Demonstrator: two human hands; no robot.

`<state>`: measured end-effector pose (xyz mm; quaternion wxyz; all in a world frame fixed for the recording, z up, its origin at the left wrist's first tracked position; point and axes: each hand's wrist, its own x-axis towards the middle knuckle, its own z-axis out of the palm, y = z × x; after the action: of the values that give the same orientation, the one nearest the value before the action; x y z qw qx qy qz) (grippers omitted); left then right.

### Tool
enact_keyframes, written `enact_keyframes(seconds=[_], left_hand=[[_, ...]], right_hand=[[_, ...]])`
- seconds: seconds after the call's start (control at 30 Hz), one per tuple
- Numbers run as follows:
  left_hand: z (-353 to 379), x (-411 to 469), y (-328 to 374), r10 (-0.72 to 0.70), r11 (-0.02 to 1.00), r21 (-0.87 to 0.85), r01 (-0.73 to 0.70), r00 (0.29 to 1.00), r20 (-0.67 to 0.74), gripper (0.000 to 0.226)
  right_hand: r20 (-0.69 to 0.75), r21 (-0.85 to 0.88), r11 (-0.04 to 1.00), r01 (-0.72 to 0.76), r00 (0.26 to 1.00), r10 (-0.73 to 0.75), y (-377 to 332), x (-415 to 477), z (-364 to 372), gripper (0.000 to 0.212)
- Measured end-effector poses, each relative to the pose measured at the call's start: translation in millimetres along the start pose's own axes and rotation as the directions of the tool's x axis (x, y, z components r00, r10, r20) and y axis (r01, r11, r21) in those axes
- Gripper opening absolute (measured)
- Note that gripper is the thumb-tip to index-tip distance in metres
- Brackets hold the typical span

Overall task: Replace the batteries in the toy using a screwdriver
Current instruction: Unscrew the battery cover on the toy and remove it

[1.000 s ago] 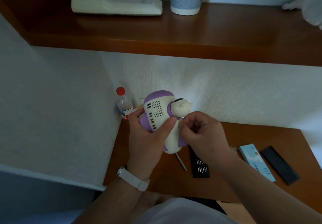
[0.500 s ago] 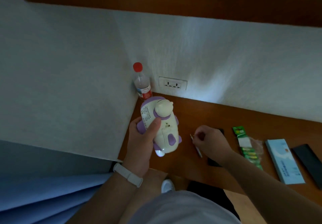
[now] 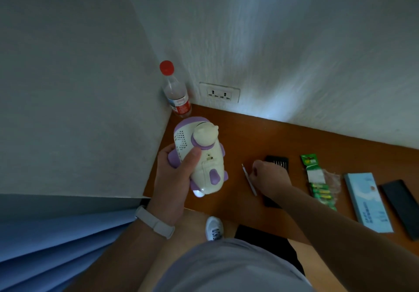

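While the left hand (image 3: 172,178) wraps round the toy (image 3: 204,153), holding it over the counter (image 3: 283,137) with its back showing, the right hand (image 3: 268,176) pinches the thin screwdriver (image 3: 247,176) lying there, ready for the screw.

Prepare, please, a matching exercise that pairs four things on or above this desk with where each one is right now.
Things:
1 toy
2 screwdriver
3 bottle
4 battery pack

Places:
A standing in the corner by the wall socket
B gripped in the left hand
C lying between the bit case and the light blue box
D pinched by the right hand, on the desk

Pairs: 1-B, 2-D, 3-A, 4-C
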<state>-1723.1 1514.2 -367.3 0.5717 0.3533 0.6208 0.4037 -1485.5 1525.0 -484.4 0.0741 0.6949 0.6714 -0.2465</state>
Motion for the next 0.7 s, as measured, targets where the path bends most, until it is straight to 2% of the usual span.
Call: enact_keyframes(seconds=[0.2,0.33,0.4,0.7], left_hand=[[8,0,-2,0.015,1.000,0.020,-0.015,1.000,0.016,0.110],[9,-1,-1,0.035,0.999,0.006,-0.036,0.999,0.010,0.096],[10,-2,2,0.066,0.998,0.003,-0.066,0.998,-0.004,0.096],[22,-17,24,0.191,0.978,-0.081,-0.191,0.982,-0.003,0.090]], right_hand=[[0.020,0.027,0.999,-0.017,1.000,0.016,2,4,1,0.020],[0.013,0.124,0.992,-0.026,1.000,0.025,8,-4,-8,0.014],[0.006,0.199,0.980,-0.013,1.000,0.012,12,-12,-17,0.013],[-0.193,0.449,0.892,0.055,0.980,0.037,1,-78,-90,0.010]])
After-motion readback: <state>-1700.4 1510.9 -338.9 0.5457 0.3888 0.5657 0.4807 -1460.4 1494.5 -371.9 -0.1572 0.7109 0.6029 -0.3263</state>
